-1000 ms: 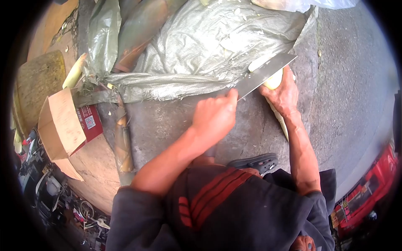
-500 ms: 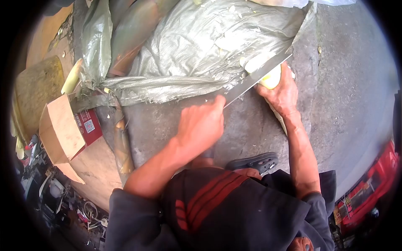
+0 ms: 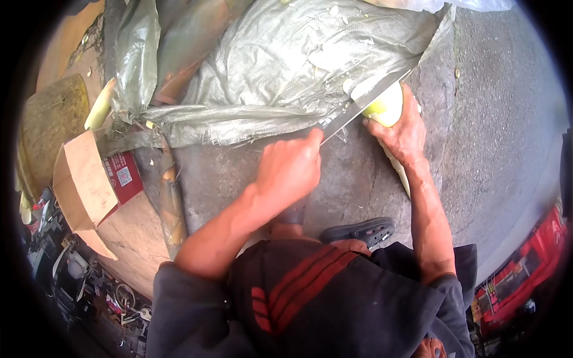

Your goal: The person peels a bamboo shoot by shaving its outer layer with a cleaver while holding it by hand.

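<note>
My left hand is closed round the handle of a long knife, its blade pointing up to the right. The blade lies across a pale, peeled bamboo shoot, which my right hand grips from the right side. The shoot's pale yellow-green end faces me, and its narrow part runs down beside my right wrist. Pale cut pieces lie beyond the blade on a grey woven plastic sheet. The knife handle is mostly hidden in my fist.
Unpeeled bamboo shoots in brown husk lie to the left. A peeled one rests near an open cardboard box. A dark clog is on the concrete floor below. Cluttered small items fill the lower left.
The knife blade has shifted slightly on the bamboo shoot, exposing more of its yellow-green end. My right hand keeps its grip, and my left hand has barely moved.
</note>
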Motion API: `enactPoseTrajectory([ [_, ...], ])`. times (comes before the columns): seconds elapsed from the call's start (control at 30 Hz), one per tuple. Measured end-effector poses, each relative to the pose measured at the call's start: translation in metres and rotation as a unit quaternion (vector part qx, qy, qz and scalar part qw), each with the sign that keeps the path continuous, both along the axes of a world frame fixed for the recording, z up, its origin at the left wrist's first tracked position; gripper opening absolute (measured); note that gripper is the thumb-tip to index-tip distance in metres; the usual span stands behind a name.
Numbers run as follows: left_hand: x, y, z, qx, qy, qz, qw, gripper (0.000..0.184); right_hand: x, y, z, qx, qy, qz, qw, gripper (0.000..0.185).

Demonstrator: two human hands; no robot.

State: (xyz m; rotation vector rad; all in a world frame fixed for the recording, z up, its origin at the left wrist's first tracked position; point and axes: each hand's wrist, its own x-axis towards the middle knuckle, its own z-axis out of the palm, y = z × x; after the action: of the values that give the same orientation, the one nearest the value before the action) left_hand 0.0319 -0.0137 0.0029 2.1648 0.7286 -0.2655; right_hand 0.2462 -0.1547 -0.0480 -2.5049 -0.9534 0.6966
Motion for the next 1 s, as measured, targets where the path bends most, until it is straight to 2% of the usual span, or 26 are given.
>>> enactPoseTrajectory([
  [0.7,0.064,0.006,-0.042,0.038,-0.046,-0.02,0.998,0.015,0.003,0.006,0.007,-0.011,0.042,-0.018,0.999,0.102],
  [1.0,0.083,0.005,-0.031,0.056,0.006,-0.043,0.997,0.023,0.006,0.001,-0.001,-0.011,0.026,-0.02,0.999,0.107],
])
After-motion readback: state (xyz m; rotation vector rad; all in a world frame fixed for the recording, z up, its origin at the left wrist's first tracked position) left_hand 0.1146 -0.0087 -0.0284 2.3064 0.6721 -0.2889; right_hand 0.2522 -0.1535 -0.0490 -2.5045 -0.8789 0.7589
